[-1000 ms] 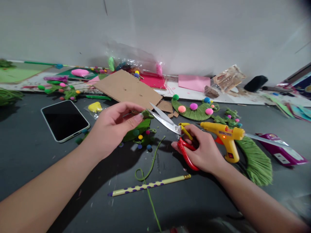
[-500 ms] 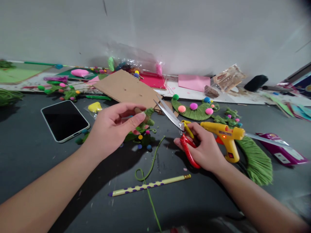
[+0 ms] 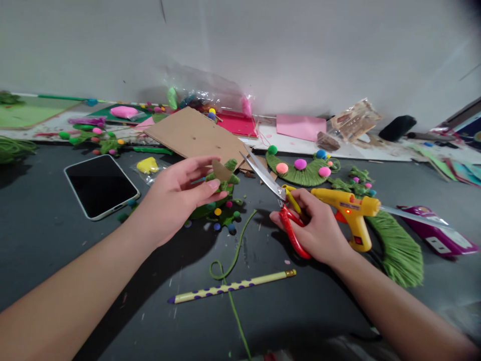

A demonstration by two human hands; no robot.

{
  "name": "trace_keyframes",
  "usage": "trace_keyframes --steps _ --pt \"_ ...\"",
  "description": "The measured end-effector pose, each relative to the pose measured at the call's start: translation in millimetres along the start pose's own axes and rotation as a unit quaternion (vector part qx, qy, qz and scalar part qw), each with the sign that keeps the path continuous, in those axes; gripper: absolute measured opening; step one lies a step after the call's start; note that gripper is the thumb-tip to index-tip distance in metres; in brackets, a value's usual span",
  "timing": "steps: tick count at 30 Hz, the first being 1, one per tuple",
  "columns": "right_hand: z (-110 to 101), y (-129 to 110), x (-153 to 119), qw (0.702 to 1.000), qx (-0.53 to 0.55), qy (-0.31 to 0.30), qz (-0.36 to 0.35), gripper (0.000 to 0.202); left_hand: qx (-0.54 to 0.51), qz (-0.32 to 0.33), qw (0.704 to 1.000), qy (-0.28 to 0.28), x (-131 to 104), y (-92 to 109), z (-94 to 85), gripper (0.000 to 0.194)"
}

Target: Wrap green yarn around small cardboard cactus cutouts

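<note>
Now left hand is pinching small green-yarn-wrapped cardboard piece | right hand is gripping red-and-yellow-handled metal scissors, blades parted slightly

No wording can be read for certain. A line of small dark lettering runs along the side of the yellow glue gun on the right of the bench (too blurred to make out, even beside its lit red lamp), and the purple packet farther right carries white printed patches whose marks are unclear. At the far right edge, the dark blue item bears pale printing, also too small to read.
</note>
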State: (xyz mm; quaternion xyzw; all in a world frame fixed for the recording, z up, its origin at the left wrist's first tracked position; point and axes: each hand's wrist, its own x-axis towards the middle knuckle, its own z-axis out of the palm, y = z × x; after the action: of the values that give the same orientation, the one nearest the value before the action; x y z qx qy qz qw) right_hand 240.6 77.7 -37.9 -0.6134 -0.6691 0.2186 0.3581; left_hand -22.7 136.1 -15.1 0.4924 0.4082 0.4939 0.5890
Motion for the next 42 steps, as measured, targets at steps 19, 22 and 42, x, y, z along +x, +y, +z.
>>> trace_keyframes --steps 19,22,42 --pt "1.7 8.2 -1.2 0.999 -0.048 0.004 -0.012 0.037 -0.009 -0.023 1.000 0.011 1.6 2.6 -1.8 0.034" --pt "1.5 9.0 -0.9 0.994 -0.102 0.015 -0.025 0.036 -0.003 -0.029 0.999 0.039 4.9 3.7 -4.5 0.031" --pt "-0.4 15.2 -0.2 0.984 -0.169 0.030 -0.058 0.033 0.035 0.006 0.996 0.084 6.5 7.5 -9.7 0.032"
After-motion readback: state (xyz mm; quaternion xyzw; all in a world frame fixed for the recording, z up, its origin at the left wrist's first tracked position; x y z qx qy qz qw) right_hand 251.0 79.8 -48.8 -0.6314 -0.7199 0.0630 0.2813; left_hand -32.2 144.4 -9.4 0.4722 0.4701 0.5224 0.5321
